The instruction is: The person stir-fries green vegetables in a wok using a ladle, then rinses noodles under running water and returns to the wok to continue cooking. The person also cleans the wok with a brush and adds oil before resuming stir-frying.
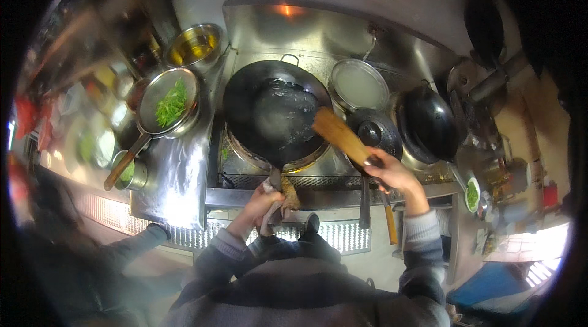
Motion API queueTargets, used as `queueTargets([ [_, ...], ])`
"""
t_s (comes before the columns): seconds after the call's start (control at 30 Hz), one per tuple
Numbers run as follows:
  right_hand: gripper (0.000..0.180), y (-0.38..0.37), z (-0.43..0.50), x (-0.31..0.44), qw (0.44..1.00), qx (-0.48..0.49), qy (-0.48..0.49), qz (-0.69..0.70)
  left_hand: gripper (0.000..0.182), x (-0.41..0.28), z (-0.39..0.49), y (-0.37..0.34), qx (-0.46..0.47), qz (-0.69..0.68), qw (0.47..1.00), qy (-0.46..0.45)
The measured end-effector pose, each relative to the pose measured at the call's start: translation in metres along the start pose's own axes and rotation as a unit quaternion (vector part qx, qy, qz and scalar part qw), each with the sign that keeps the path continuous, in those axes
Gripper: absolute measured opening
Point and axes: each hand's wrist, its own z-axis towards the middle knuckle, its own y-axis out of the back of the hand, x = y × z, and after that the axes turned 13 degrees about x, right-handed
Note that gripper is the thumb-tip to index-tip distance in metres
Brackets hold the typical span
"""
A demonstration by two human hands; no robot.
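Note:
A black wok sits on the stove before me, with some clear, rippling water in its bowl. My left hand is closed around the wok's handle through a crumpled, stained cloth. In my right hand is a brown wok brush, probably bamboo. Its bristle end reaches over the wok's right rim, above the water; I cannot tell whether it touches the wok. The grip end is hidden in my fingers.
Leafy greens lie in a strainer at left, near a bowl of yellow oil. Right of the wok are a pot of cloudy liquid, a perforated skimmer and another wok. A person's leg shows lower left.

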Motion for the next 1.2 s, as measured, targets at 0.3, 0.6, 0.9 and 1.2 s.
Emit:
queueTargets([
  [0.3,0.058,0.066,-0.062,-0.14,0.961,-0.215,0.067,0.159,0.043,0.009,-0.004,-0.061,-0.04,0.238,0.965,-0.1],
  [0.6,0.056,0.087,-0.098,-0.228,0.954,-0.215,0.063,0.201,0.036,0.048,0.012,-0.102,-0.244,0.524,0.809,-0.111],
  [0.9,0.056,0.089,-0.084,-0.354,0.9,-0.393,-0.065,0.179,0.045,0.069,0.006,-0.109,-0.336,0.625,0.687,-0.155],
  [1.2,0.062,0.214,-0.017,-0.479,0.825,-0.494,-0.239,-0.135,0.038,0.072,0.003,-0.103,-0.155,0.325,0.918,-0.162],
])
